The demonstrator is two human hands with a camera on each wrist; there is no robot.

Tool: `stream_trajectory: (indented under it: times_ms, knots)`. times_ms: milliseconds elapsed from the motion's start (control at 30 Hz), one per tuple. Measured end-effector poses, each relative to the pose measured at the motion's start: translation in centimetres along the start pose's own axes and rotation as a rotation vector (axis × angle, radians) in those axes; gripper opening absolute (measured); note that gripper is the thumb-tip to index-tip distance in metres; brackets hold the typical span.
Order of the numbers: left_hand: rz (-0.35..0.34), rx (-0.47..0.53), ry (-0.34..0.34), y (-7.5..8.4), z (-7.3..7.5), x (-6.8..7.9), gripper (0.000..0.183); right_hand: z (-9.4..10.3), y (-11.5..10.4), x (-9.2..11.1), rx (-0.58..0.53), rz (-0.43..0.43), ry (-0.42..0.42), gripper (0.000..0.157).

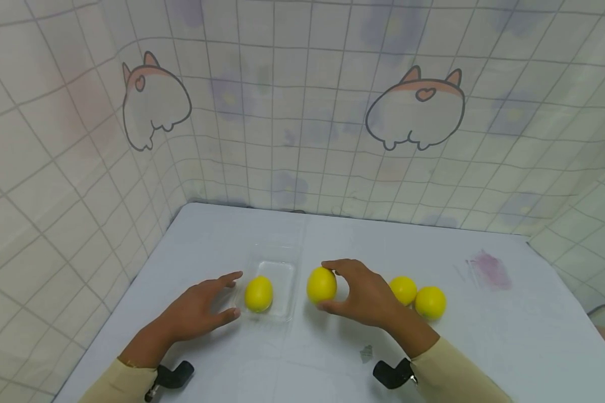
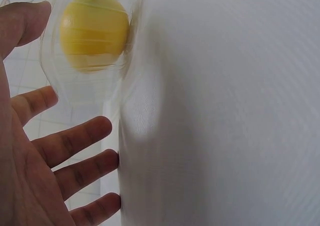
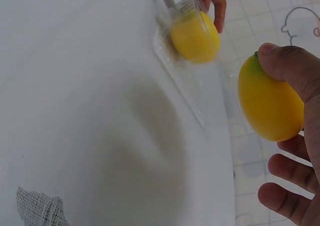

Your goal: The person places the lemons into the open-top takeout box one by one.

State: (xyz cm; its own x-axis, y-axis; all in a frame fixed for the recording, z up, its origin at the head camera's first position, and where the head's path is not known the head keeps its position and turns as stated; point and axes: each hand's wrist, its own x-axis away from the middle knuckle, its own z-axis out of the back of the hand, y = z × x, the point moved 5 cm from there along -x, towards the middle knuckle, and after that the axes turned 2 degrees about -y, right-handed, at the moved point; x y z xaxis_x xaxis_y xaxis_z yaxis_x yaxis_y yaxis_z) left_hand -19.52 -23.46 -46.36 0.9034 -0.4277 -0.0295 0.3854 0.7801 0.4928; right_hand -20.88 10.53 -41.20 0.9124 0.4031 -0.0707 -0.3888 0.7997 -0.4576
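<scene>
My right hand (image 1: 365,294) holds a smooth yellow lemon (image 1: 321,285) between thumb and fingers, above the table just right of a clear plastic tray (image 1: 283,291). In the right wrist view this lemon (image 3: 270,98) shows a green tip under the thumb. Another lemon (image 1: 259,294) lies in the left part of the tray. At the tray's left side is my left hand (image 1: 194,310), fingers spread and relaxed, holding nothing. In the left wrist view its thumb (image 2: 30,23) is close to the tray wall; whether it touches cannot be told.
Two more lemons, one (image 1: 402,290) partly behind the right wrist and one (image 1: 431,303) beside it, sit on the white table (image 1: 333,369). A pink stain (image 1: 490,270) marks the table's right side. Grid-patterned curtains (image 1: 322,112) enclose the back and sides.
</scene>
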Motion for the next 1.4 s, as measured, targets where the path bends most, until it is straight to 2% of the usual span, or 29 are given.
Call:
stream_trajectory:
  times_ms: [467,833,1400]
  knots:
    - [0.006,-0.001,-0.004,0.0,0.1,0.0,0.078,-1.9,-2.1,-2.1,-0.020,0.056,-0.034,0.080]
    - [0.026,-0.009,-0.006,-0.1,-0.1,-0.1,0.078,-3.0,-3.2,-3.2,-0.027,0.063,-0.068,0.079]
    - [0.020,-0.014,-0.004,-0.1,0.0,-0.1,0.078,-4.8,-5.3,-4.5,0.044,0.088,-0.124,0.079]
